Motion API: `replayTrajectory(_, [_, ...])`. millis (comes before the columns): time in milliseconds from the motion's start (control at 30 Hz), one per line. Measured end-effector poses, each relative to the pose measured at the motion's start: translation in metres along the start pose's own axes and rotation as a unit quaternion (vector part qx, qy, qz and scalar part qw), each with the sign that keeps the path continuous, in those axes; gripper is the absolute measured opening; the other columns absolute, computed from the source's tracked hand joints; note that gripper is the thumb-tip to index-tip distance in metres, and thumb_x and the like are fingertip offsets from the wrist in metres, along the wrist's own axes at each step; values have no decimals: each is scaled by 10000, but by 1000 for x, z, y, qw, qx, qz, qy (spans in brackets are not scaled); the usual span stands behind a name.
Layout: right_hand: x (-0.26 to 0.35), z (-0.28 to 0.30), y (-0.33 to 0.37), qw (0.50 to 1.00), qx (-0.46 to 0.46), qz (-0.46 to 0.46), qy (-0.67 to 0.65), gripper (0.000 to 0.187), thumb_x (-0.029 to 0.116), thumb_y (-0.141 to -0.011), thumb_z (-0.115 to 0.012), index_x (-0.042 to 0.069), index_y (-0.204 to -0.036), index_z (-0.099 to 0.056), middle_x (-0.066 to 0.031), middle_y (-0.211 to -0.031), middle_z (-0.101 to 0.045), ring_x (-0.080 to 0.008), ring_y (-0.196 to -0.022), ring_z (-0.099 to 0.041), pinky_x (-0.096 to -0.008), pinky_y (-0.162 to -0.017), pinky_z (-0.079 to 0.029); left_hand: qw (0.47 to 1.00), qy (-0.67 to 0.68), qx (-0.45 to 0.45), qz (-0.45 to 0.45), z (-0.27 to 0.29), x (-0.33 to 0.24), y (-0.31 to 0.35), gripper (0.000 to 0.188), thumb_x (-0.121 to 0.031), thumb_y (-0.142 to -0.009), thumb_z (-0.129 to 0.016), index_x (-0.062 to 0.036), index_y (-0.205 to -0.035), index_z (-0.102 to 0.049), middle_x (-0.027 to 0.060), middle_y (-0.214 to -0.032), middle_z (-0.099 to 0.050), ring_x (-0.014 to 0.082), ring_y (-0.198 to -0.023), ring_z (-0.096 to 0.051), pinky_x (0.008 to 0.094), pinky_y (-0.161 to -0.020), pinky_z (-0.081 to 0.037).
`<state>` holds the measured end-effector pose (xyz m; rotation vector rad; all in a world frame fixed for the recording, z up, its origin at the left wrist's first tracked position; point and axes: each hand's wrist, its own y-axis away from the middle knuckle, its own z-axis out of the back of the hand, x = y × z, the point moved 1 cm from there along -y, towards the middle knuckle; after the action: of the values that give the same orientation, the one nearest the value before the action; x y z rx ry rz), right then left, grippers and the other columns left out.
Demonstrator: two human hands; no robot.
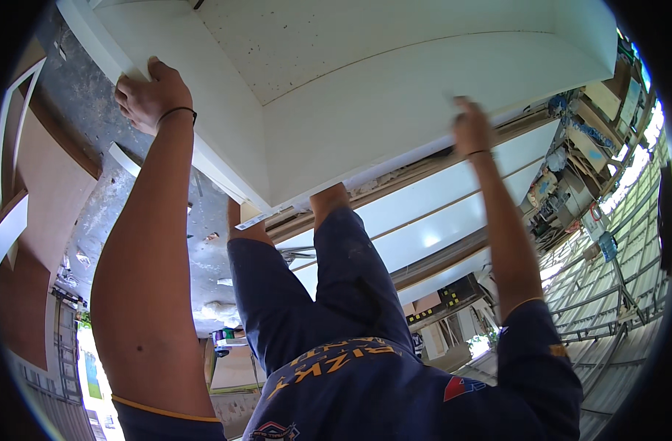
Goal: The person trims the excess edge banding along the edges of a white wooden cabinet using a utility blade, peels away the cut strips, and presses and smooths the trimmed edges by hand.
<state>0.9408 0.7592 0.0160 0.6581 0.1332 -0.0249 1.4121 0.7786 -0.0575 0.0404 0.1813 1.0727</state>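
Observation:
A large white open-fronted cabinet [350,117] with raised side panels fills the upper part of the head view. Its inner back board [277,44] carries scattered dark specks. My left hand [153,95], with a dark band at the wrist, is closed over the edge of the left side panel [203,95], thumb inside and fingers outside. Over the near panel, toward its right, is my right hand [472,131]. It is smeared by motion, and I cannot make out whether anything is in its fingers.
Under the cabinet's near side lie white boards with wooden edges [439,220]. A brown panel [49,184] and a white frame [5,132] stand at the left. Scraps litter the grey floor [93,213]. Piled timber offcuts [608,110] are at the right. My legs are close to the cabinet.

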Motion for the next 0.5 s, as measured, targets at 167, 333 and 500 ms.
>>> replayTrajectory(167, [-156,52,-61,975,-90,-90,184,346,119,-833,-487,222,-1159,-546,-149,-1044,-576,-345,-958,-583,-446,-795,-487,999,-31,7,5,-4,9,-10,597,-492,-822,-538,-21,-1183,-469,155,-1186,-492,328,-1117,-480,454,-896,-419])
replayTrajectory(333, [-124,35,-59,977,-65,-12,202,315,127,-832,-504,197,-1137,-545,-142,-994,-588,-334,-945,-592,-444,-784,-493,1000,-21,-11,-8,-1,11,-13,596,-493,-810,-548,-11,-1156,-486,159,-1159,-508,323,-1083,-508,447,-882,-435])
replayTrajectory(500, [-68,16,-16,987,-83,8,140,308,120,-809,-526,161,-1114,-546,-162,-939,-585,-347,-864,-602,-452,-734,-500,999,-44,-10,4,-2,6,-13,594,-482,-807,-550,-9,-1159,-483,161,-1166,-507,323,-1075,-518,451,-869,-448])
